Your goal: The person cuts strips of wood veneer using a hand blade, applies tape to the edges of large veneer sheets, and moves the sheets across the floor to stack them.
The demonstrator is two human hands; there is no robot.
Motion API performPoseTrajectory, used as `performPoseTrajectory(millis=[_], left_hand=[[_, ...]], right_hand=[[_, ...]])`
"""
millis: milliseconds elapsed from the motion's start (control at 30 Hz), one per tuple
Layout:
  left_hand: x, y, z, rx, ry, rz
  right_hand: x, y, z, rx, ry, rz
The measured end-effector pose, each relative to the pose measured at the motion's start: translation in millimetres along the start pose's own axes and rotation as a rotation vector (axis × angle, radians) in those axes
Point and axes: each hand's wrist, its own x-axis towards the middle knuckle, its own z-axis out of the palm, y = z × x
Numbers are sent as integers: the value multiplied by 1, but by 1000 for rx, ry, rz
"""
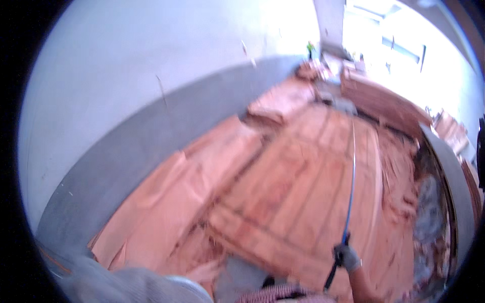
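My right hand (347,256), in a pale grey glove at the lower right, is closed on the dark grip of a long thin pole (350,197). The pole's blue and pale shaft reaches away over a stack of reddish wooden sheets (293,182), marked by darker lines, in the middle of the floor. My left hand is not visible. At the lower left is a blurred grey mass (126,285) with a pale curved rim, which I cannot make out. Checked pink cloth (273,295) shows at the bottom edge.
Thin reddish sheets (166,202) lie along the left wall (126,76). More sheets (384,101) are piled at the back and at the right (396,192), beside a grey upright board (449,182). Bright windows (404,50) are at the far end.
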Motion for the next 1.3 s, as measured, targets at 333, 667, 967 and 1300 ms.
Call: performPoseTrajectory(millis=[333,667,967,1300], left_hand=[[39,-73,36,-17,54,-44],[89,-150,74,-195,18,23],[-155,-438,144,-428,-497,-1498],[-458,-696,133,350,-1357,-624]], right_hand=[[39,-46,9,85,32,90],[25,-59,72,237,236,-48],[72,57,122,162,446,296],[99,134,175,79,433,641]])
